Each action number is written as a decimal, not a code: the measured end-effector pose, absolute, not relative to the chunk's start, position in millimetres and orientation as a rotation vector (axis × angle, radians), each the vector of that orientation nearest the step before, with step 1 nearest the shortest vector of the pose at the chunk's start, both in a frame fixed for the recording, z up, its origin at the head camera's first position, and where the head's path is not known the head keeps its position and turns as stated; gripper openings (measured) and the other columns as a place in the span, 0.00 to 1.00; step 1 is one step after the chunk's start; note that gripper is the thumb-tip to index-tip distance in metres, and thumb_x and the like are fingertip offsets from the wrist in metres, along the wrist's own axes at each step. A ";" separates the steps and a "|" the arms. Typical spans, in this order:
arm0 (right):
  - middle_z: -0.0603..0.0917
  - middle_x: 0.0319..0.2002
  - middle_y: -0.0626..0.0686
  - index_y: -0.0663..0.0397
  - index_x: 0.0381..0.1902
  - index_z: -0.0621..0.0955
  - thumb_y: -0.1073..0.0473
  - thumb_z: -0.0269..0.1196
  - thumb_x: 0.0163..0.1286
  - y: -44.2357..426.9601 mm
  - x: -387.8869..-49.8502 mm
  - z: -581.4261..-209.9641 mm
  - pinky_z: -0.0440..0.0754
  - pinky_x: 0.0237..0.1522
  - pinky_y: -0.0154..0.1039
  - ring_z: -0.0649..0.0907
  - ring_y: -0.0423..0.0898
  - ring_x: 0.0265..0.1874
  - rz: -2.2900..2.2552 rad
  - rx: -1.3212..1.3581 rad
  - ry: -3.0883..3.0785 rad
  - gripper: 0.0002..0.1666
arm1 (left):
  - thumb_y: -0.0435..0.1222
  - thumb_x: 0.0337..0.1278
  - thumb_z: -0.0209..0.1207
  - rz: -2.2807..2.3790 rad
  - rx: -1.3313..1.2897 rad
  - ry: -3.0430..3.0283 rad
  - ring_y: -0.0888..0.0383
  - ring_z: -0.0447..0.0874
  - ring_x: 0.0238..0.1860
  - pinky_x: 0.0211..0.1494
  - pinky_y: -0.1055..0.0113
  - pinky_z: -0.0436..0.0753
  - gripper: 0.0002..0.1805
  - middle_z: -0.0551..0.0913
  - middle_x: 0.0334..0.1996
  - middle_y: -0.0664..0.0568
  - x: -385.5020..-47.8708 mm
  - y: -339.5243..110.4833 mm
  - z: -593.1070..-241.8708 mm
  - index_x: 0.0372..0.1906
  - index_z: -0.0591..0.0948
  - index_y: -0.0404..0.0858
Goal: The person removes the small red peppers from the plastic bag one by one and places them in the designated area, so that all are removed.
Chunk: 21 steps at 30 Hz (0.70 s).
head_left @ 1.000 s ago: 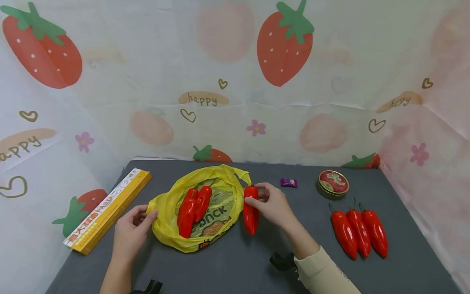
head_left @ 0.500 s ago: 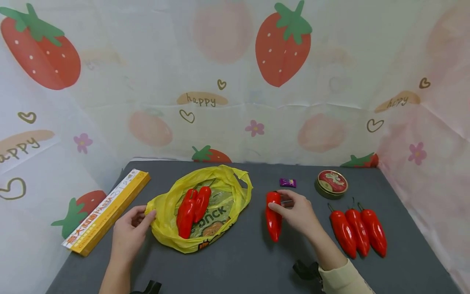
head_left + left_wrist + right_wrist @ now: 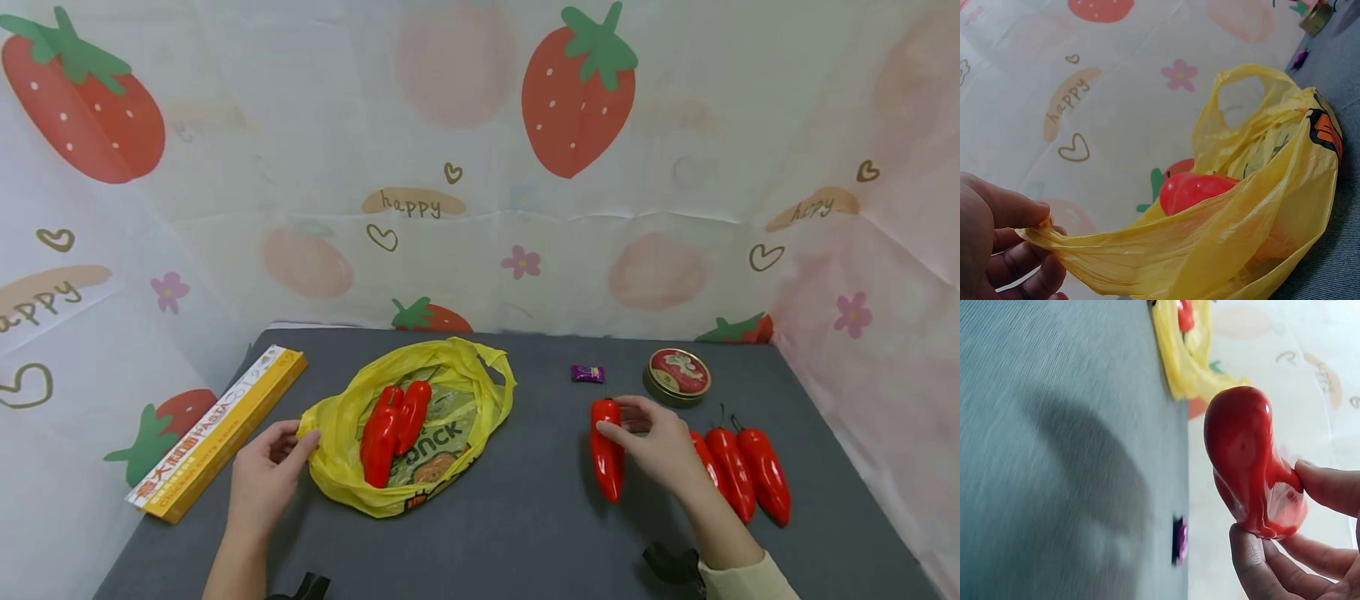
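Note:
My left hand [image 3: 268, 467] pinches the left edge of a yellow plastic bag [image 3: 337, 479], and the left wrist view shows the film [image 3: 1147, 256] drawn taut from thumb and fingers. Inside the bag's wide mouth lie red chili peppers [image 3: 381, 437], partly overlapping. Between the thumb and fingers of my right hand [image 3: 656, 437] is another red chili pepper [image 3: 606, 454], held above the table with its tip toward me. Its shadow falls on the table in the right wrist view. Right of that hand, three more red peppers [image 3: 729, 473] lie side by side; my forearm partly hides the leftmost.
A yellow pasta box [image 3: 221, 433] lies slanted at the left table edge. At the back right are a small purple wrapped candy [image 3: 587, 373] and a round red-lidded tin [image 3: 678, 377]. A strawberry-print cloth [image 3: 480, 167] hangs behind the dark grey table [image 3: 480, 550].
My right hand has moved right, carrying its pepper from the bag's right edge toward the three peppers. The left hand stays on the bag's edge.

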State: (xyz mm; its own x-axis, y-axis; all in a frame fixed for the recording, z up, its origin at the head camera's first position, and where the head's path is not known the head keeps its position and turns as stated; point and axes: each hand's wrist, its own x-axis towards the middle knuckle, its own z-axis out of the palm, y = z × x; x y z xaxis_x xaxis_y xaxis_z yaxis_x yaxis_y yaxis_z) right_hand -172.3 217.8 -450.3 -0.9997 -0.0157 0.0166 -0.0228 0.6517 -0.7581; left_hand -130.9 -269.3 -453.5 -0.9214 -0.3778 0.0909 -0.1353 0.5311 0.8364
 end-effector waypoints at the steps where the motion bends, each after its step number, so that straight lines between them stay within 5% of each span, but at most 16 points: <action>1: 0.83 0.57 0.63 0.53 0.65 0.77 0.39 0.68 0.66 221.7 -171.0 -450.7 0.85 0.48 0.52 0.84 0.60 0.53 1.292 0.036 -2.846 0.37 | 0.52 0.66 0.63 -1.334 0.432 -2.513 0.63 0.77 0.34 0.35 0.76 0.79 0.22 0.85 0.38 0.50 -130.9 -269.2 -453.4 0.53 0.84 0.40; 21: 0.86 0.51 0.65 0.60 0.65 0.77 0.37 0.68 0.66 280.0 -151.4 -458.0 0.84 0.47 0.57 0.86 0.59 0.47 1.013 0.000 -2.925 0.41 | 0.54 0.65 0.63 -1.360 0.456 -2.520 0.63 0.77 0.35 0.36 0.76 0.78 0.25 0.85 0.41 0.49 -129.9 -269.5 -451.8 0.54 0.83 0.39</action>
State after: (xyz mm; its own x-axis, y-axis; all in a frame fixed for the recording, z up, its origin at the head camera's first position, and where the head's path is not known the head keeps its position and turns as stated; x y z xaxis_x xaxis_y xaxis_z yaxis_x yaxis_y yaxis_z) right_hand -151.4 280.0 -458.0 -0.9989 0.0153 0.0434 -0.0148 0.7861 -0.6180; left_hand -129.9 -269.5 -451.8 -0.9221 -0.3818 0.0634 -0.1566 0.5178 0.8410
